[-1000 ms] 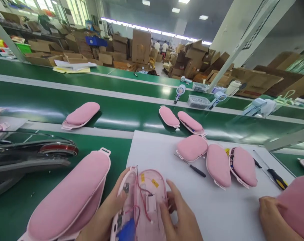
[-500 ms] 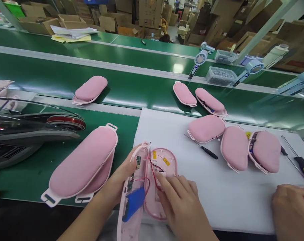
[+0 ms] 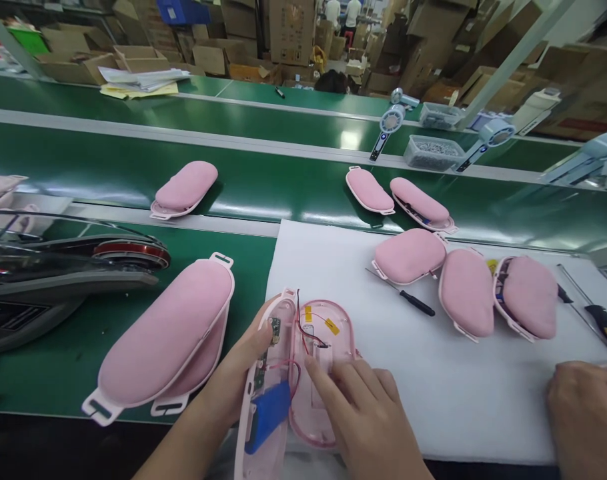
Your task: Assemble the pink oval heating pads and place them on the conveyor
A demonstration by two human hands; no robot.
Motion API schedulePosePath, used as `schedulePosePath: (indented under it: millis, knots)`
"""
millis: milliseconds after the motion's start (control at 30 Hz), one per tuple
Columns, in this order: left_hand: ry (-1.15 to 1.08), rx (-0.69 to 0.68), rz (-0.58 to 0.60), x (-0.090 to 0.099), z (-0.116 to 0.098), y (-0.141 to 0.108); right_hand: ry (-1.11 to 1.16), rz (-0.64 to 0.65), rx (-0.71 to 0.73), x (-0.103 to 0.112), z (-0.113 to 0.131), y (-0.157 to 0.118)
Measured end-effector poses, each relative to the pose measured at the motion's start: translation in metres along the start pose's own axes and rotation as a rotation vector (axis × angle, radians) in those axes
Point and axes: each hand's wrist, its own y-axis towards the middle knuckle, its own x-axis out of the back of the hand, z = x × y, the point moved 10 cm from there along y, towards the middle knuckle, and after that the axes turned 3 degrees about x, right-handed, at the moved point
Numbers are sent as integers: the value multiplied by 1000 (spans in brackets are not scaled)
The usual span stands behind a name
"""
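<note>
Pink, the opened case (image 3: 342,339) sits at the table's (image 3: 256,267) near edge, over the left edge of a white sheet (image 3: 443,400). The left hand (image 3: 243,353) grips its left half (image 3: 284,347). The right hand (image 3: 366,407) has moved from the outer rim to the red wire (image 3: 305,345) inside, so work seems centred on wiring; whether it pinches anything, I cannot tell.

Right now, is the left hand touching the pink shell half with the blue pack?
Touching: the head view shows the left hand holding the shell half, thumb over its rim.
</note>
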Motion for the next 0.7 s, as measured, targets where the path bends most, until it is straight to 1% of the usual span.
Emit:
schedulePosePath:
  millis: [67, 100, 133, 200, 267, 300, 333, 433, 500, 533, 567, 633, 667, 700]
  knots:
    - [-4, -7, 16, -1, 0, 0, 109, -7, -60, 0, -3, 0]
    - [-2, -10, 21, -1, 1, 1, 221, 29, -113, -3, -6, 2]
    - [-6, -7, 23, 0, 2, 0, 363, 100, -187, -9, -10, 4]
    - [-26, 14, 22, 1, 6, -1, 668, 300, -367, -25, -16, 8]
    - [-53, 72, 26, 3, 13, -2, 869, 485, -518, -34, -19, 11]
    - [-59, 110, 33, 4, 17, -3, 930, 541, -559, -34, -21, 14]
    - [-59, 146, 43, 3, 21, -4, 989, 581, -569, -33, -22, 19]
    - [-58, 220, 95, 0, 27, -6, 1190, 690, -515, -35, -16, 29]
    - [-56, 193, 124, -3, 24, -4, 1233, 673, -511, -40, -18, 34]
    - [-45, 161, 127, -2, 21, -2, 1185, 620, -522, -41, -23, 37]
    - [-28, 124, 122, -2, 17, -1, 1101, 536, -528, -40, -30, 42]
    - [9, 70, 94, 2, 12, 1, 918, 390, -507, -34, -38, 50]
    - [27, 65, 81, 3, 12, 2, 863, 370, -497, -33, -39, 51]
    - [42, 72, 74, 4, 13, 2, 839, 379, -499, -35, -39, 52]
